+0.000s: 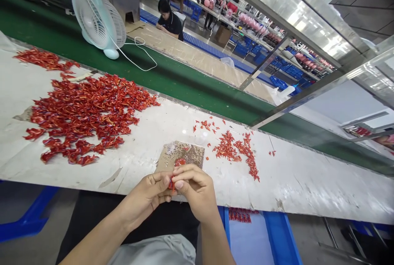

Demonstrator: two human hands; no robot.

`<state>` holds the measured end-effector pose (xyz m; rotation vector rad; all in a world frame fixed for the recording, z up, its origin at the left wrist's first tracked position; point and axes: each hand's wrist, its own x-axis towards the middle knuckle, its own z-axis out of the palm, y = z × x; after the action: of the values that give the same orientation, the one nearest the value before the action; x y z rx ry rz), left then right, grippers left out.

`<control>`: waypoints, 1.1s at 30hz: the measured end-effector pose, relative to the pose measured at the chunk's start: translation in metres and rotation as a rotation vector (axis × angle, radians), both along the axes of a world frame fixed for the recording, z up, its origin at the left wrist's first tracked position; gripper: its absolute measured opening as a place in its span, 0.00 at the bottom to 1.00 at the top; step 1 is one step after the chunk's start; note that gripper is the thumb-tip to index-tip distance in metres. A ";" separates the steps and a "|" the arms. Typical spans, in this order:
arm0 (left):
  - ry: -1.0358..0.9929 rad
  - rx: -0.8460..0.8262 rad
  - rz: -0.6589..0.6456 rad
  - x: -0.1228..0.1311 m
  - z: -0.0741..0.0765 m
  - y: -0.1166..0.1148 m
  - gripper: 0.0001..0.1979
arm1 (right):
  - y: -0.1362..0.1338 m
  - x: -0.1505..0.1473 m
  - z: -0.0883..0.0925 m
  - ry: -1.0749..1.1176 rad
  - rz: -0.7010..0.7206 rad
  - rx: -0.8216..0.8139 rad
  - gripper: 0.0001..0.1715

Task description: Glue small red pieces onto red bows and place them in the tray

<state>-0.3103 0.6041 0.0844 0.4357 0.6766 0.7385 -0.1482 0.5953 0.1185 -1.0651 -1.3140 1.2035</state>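
Two hands on one tiny thing here: the left hand (pixel 147 195) and right hand (pixel 197 191) are both pinched shut on a small red piece (pixel 171 184), fingertips meeting around it. It's so little that I'd guess fingertips are the only grip that works. They hold it just at the near edge of the cardboard square (pixel 187 153), close to the body, probably so it sits right under the eyes.

Another red bit (pixel 180 161) lies on the cardboard square itself, which looks like a work pad that keeps things off the scuffed white table (pixel 308 179).

Left of the cardboard is a big heap (pixel 86 113) of red pieces, and right of it a smaller scatter (pixel 237 150). Both look within arm's reach, kept well apart from each other.

Beyond the cardboard runs a green belt (pixel 184 84), with a desk fan (pixel 98 17) standing on it far off to the left. Below and to the right of the cardboard, under the table edge, there's a blue bin (pixel 277 236).
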 end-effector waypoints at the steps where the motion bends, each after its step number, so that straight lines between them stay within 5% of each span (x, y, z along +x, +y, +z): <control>1: 0.002 0.000 0.000 0.000 0.000 -0.001 0.14 | 0.000 0.000 -0.001 -0.001 0.000 0.001 0.04; 14: 0.049 0.020 -0.010 -0.003 -0.004 -0.003 0.17 | -0.011 -0.012 -0.015 -0.108 -0.147 0.046 0.08; 23: 0.172 0.051 -0.033 -0.009 0.014 -0.011 0.15 | -0.020 -0.007 -0.020 -0.104 -0.076 0.221 0.10; 27: 0.317 0.126 0.029 -0.014 0.012 -0.021 0.18 | -0.027 -0.015 -0.028 0.057 -0.130 0.094 0.18; 30: 0.584 0.390 0.199 -0.016 0.009 -0.028 0.18 | -0.031 -0.025 -0.030 0.251 -0.119 -0.110 0.21; 33: 0.925 0.923 0.444 -0.021 0.007 -0.028 0.16 | -0.032 -0.032 -0.026 0.423 -0.040 -0.222 0.23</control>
<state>-0.3310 0.5761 0.0913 1.5651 1.3024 1.2739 -0.1801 0.5629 0.0928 -0.9190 -0.8442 1.4731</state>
